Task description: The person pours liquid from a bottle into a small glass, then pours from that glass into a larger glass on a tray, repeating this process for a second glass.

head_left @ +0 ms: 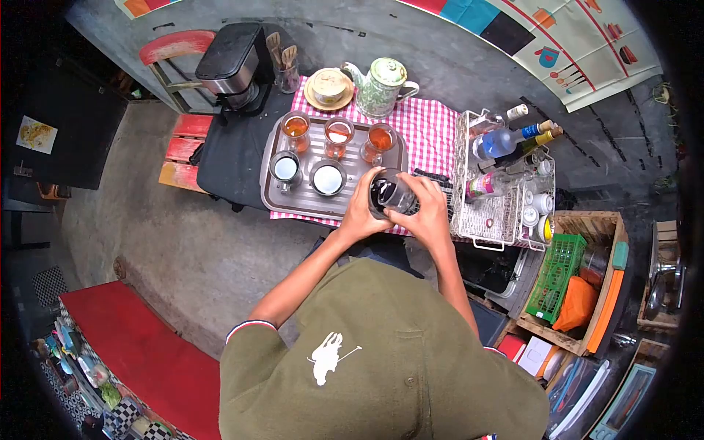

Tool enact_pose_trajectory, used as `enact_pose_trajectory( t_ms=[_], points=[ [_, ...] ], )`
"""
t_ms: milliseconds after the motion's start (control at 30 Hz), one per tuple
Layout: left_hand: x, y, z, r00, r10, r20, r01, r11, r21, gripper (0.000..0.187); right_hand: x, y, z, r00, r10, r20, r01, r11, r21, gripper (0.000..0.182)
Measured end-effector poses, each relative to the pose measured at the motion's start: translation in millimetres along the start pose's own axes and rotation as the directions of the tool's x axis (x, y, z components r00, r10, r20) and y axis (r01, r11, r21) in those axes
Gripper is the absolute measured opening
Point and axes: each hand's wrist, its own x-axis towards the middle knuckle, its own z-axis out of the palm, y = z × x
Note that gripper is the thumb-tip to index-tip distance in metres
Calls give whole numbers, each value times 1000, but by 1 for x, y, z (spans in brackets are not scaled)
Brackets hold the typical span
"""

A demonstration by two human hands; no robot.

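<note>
Both my hands are wrapped round a clear glass point(396, 192) with dark contents, tilted over the right front corner of a brown serving tray point(293, 199). My left hand point(361, 213) closes on its left side, and my right hand point(429, 210) grips the right side with the thumb across the front. Nearest my left hand on the tray is a dark-rimmed cup point(328, 179) with white contents. Beside that stands a similar glass mug point(285, 168). Three glass mugs of amber drink, one of them the right-hand mug point(379, 141), line the tray's back.
A green speckled teapot point(381, 88) and a lidded cup on a saucer point(330, 89) stand behind the tray on a checked cloth point(433, 125). Right is a white wire rack point(491, 224) with bottles. A coffee maker point(235, 66) stands back left; a wooden crate point(620, 227) is far right.
</note>
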Motion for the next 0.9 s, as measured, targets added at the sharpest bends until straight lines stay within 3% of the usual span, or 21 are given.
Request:
enact_pose_trajectory(
  t_ms=[900],
  points=[
    [3, -2, -4, 998, -37, 52, 39, 998, -40, 104, 9, 3, -4, 996, -27, 89, 38, 992, -122, 69]
  ],
)
